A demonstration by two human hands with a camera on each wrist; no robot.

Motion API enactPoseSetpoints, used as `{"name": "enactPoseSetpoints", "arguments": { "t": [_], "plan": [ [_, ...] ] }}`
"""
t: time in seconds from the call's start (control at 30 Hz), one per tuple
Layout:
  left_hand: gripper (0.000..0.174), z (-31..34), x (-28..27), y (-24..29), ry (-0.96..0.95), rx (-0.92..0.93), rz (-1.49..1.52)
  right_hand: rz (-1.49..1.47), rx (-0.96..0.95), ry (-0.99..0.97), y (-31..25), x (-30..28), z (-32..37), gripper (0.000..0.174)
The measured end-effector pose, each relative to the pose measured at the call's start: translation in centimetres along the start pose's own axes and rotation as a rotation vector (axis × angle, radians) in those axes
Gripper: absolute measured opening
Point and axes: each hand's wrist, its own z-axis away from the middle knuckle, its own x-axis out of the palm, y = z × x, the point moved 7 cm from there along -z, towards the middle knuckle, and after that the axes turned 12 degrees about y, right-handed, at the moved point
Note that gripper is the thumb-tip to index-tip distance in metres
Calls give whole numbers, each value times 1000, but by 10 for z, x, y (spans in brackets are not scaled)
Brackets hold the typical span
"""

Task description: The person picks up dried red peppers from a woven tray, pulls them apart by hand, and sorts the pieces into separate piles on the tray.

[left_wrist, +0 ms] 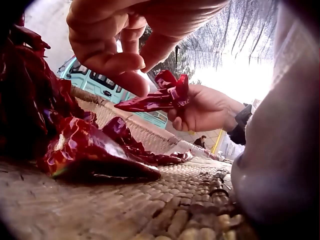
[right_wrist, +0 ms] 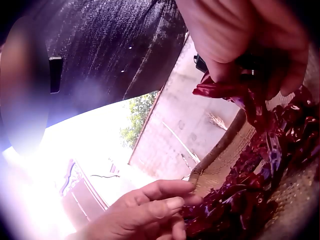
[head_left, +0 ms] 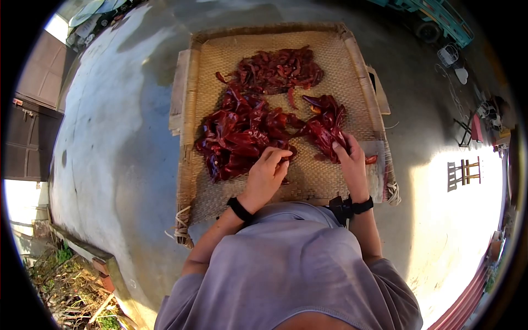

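My right hand [head_left: 353,165] pinches a glossy dark red dried chili pepper [left_wrist: 167,95] between thumb and fingers. In the right wrist view the pepper [right_wrist: 225,90] sticks out from under that hand [right_wrist: 240,40]. Beside the large heap of whole dried peppers [head_left: 236,132], my left hand [head_left: 268,173] has loosely bent fingers. Nothing shows between its thumb and fingers in the left wrist view, where this hand [left_wrist: 125,40] hangs just above the held pepper. A smaller group of peppers [head_left: 327,107] lies right beyond my right hand.
Everything lies on a rectangular woven tray [head_left: 214,55] with raised rims. At its far end is a heap of shrivelled red pepper pieces [head_left: 280,69]. Concrete floor [head_left: 121,110] surrounds the tray. A teal vehicle [head_left: 440,19] stands far right, a small wooden chair [head_left: 465,171] nearer.
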Motion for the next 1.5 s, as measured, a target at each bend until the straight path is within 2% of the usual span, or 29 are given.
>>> {"name": "enactPoseSetpoints", "arguments": {
  "t": [0.1,0.2,0.27,0.3,0.4,0.43,0.47,0.53,0.63,0.7,0.73,0.77,0.8,0.83,0.97,1.1,1.2,1.33,1.37,1.47,1.5],
  "plan": [
    [32,-1,-7,9,71,-45,103,-163,200,-182,8,18,16,29],
    [38,-3,-5,8,107,-33,194,-301,200,-337,14,35,28,30],
    [36,-3,0,-4,12,-14,136,-317,282,-413,15,39,33,31],
    [33,-2,-2,-6,53,-57,169,-327,321,-452,13,44,33,31],
    [31,-4,-14,-9,141,-47,39,-307,404,-275,25,41,24,31],
    [30,-5,-20,-11,184,-56,42,-361,441,-292,38,40,21,30],
    [28,-6,-27,-11,212,-54,-54,-340,439,-256,49,39,18,30],
    [25,-5,-39,-8,321,10,-61,-299,435,-185,57,38,14,30],
    [22,-10,-60,1,392,114,-269,-319,338,-229,48,53,21,32],
    [21,-13,-71,3,402,160,-371,-21,-22,-331,31,60,20,35],
    [21,-14,-71,1,299,99,-359,127,-202,-378,20,65,22,36],
    [21,-14,-72,0,198,38,-347,202,-140,-383,20,63,20,37],
    [21,-14,-72,-2,97,-21,-334,271,-168,-347,16,62,17,36],
    [22,-12,-76,3,57,9,-435,340,-197,-310,14,62,13,36],
    [18,1,-78,3,-124,19,-505,464,-328,-237,-2,72,4,36],
    [18,12,-77,-13,-120,-16,-615,408,-491,-456,-27,97,12,43],
    [18,16,-79,-17,-67,-20,-674,703,-712,-213,-20,91,-10,44],
    [21,18,-79,-16,2,11,-681,979,-812,-46,24,81,-42,33],
    [22,18,-79,-15,16,16,-676,944,-790,-58,28,78,-45,25],
    [28,18,-83,-4,44,46,-685,875,-796,-21,13,69,-46,19],
    [29,19,-84,-2,54,56,-691,854,-719,-52,11,65,-49,16]
  ]
}}
